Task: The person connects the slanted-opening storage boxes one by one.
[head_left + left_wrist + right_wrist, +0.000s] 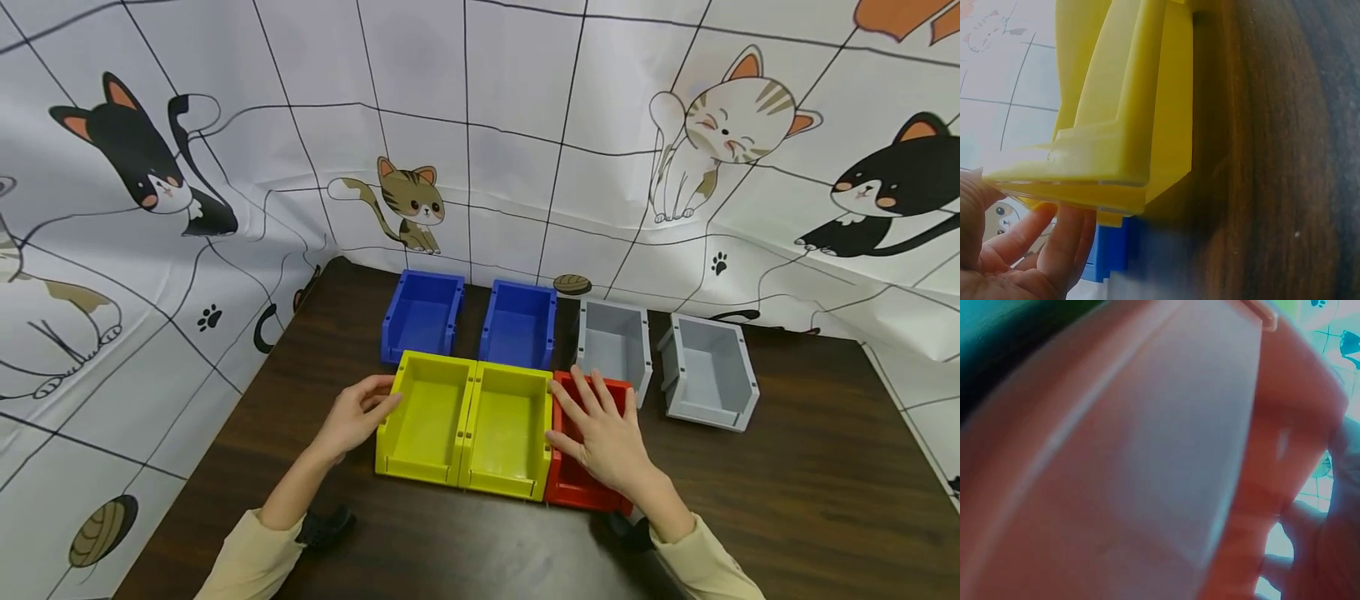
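Two yellow bins stand side by side, the left yellow bin [424,421] and the right yellow bin [506,433]. At the outer side of the left one is my left hand [360,421], its fingers loosely bent and the fingertips at the wall; the left wrist view shows these fingers [1063,240] by the yellow plastic. My right hand [611,442] spreads its fingers above a red bin [581,487], which sits against the right yellow bin. The thumb and index tip reach the edge where red and yellow meet. The right wrist view is blurred and filled by the red bin [1291,425].
Behind the yellow bins stand a left blue bin [423,317] and a right blue bin [517,325]. Two grey bins, one nearer [611,337] and one further right [708,371], stand beside them. A cat-print sheet [517,167] hangs behind the dark wooden table [825,483].
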The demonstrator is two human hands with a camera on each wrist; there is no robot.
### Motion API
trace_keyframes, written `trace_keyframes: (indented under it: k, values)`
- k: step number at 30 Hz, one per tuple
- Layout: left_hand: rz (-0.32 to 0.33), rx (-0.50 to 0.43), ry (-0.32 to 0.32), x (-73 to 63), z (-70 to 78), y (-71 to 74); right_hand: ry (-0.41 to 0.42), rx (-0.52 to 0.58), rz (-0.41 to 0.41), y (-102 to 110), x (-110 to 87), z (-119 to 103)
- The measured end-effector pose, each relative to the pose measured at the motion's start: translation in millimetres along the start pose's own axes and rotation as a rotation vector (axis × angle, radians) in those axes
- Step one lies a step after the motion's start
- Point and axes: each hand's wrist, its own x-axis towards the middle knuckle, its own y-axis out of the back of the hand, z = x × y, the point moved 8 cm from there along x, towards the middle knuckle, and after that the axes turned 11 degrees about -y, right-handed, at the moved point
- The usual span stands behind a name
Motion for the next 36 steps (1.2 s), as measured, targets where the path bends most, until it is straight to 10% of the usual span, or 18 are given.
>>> trace_keyframes:
  k: [8, 13, 23, 36]
  values:
    - [0.013, -0.018, 0.017, 1.4, -8.9, -1.1, 0.007, 0.032, -0.027, 6, 0.5, 2]
    - [0.012, -0.031, 0.019, 1.6, -14.0, -5.0, 0.029, 0.143, 0.103, 29, 2.0, 14]
    - [0.04, 0.024, -0.051, 1.4, -10.1, 0.8, -0.037, 0.401, 0.483, 76, 0.6, 83]
    - [0.014, 0.002, 0.016, 2.3, -15.5, -0.5, -0.251, 0.381, 0.647, 92, -4.4, 177]
